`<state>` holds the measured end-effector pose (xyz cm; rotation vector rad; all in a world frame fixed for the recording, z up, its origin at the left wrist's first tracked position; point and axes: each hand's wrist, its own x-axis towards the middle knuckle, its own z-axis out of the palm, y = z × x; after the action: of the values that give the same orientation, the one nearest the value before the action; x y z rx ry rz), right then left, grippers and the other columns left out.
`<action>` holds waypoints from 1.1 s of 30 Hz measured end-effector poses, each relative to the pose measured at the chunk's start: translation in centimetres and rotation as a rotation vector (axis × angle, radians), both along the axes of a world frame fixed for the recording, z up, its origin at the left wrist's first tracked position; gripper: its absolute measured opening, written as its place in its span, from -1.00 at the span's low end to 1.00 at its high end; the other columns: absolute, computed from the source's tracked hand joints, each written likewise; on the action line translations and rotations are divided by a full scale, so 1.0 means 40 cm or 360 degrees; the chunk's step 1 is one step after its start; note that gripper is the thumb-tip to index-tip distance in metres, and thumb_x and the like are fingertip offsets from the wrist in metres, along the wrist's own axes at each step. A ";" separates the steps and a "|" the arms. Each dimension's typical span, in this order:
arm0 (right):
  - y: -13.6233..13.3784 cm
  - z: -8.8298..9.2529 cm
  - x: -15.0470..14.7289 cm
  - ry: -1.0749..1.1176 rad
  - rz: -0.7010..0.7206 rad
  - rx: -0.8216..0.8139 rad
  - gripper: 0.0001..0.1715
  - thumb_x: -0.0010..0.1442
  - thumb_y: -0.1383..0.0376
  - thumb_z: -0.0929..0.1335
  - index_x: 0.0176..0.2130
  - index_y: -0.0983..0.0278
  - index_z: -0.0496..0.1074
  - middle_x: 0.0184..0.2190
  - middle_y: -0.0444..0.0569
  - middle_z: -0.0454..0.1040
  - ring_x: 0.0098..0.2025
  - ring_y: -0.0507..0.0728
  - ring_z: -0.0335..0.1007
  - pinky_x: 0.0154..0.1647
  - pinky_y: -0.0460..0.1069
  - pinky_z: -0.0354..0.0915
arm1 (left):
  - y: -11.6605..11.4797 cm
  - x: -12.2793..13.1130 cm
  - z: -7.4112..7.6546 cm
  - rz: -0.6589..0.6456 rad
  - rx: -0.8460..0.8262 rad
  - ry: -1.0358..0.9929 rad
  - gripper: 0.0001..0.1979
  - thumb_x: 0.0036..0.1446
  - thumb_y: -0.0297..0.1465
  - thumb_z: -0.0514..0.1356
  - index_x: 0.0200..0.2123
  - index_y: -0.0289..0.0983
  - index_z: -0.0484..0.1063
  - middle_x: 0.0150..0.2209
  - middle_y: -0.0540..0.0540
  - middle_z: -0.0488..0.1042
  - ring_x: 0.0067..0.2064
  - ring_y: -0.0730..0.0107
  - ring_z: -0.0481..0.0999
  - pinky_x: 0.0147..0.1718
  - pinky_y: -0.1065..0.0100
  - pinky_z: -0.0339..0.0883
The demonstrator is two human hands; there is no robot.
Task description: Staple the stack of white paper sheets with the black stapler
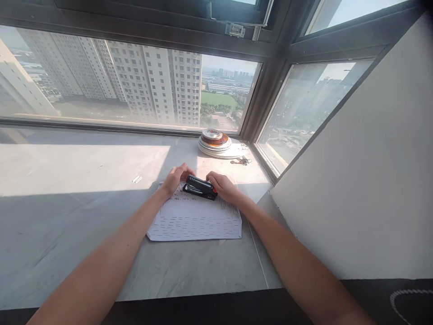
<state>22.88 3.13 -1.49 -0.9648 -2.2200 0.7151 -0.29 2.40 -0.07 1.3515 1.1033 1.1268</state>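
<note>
A black stapler [200, 187] with a red part at its right end is held over the far part of a stack of paper sheets [199, 228]. Its arm and base are slightly apart at the left end, where bright metal shows. My right hand [221, 186] is closed around the right end. At the left end, the bent fingers of my left hand [176, 178] pinch the stapler's tip, their ends partly hidden behind it. Dark handwriting and rows of short lines cover the top sheet.
Small pale strips [136, 179] lie on the stone windowsill [81, 225] to the left. Behind my hands, stacked plates or round lids [214, 144] stand in the window corner, with keys [241, 160] beside them. A white wall [365, 180] slopes at the right.
</note>
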 end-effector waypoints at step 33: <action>-0.039 0.016 0.002 0.0006 0.0000 0.0263 -0.65 0.50 0.07 0.15 -0.04 0.18 0.40 -0.11 0.00 0.51 -0.07 0.19 0.35 0.05 0.11 0.21 | 0.020 -0.021 -0.017 0.0091 -0.0100 -0.0091 -0.30 0.30 0.14 -0.05 -0.36 -0.29 0.64 -0.34 -0.25 0.67 -0.25 0.09 0.66 -0.20 0.15 0.49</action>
<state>22.98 1.55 -0.85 -0.8805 -2.2362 0.5236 -1.12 3.20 -0.77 1.2387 1.1328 1.1556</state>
